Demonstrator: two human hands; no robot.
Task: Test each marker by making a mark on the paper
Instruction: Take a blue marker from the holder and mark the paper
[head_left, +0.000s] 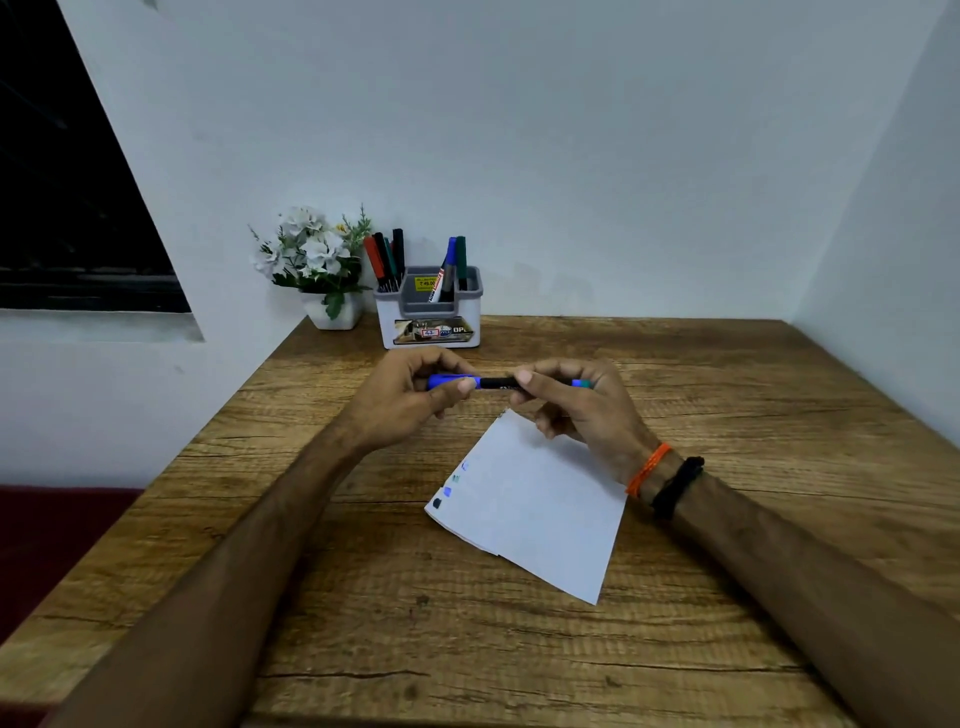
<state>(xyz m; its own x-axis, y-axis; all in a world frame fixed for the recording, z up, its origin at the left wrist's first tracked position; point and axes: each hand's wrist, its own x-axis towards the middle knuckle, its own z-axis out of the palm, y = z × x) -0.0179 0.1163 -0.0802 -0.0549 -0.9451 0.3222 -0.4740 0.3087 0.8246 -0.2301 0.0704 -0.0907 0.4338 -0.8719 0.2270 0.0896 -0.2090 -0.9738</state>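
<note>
Blue-capped marker (498, 383) is being held level above the wooden counter (727, 415), btwn both hands. Left hand (410, 400) is gripping the blue cap end, fingers (467, 385) curled round it w/ the thumb pressing on top; right hand (582, 410) is pinching the black barrel, its other fingers curling loosely underneath. Whether the cap is on or partly off can't be told.

White paper (535, 509) is lying tilted on the counter just below the hands, near the right wrist, w/ a row of small blue and dark test marks (449, 486) along its left edge. Orange and black threads (665, 478) are circling the right wrist.

At the counter's far edge, against the wall, a white-and-grey holder (431, 322) is standing w/ more markers (387, 260) upright in its left and right compartments: red, black, green, blue. Just left of it, a small white pot of white flowers (317, 254) is sitting.
</note>
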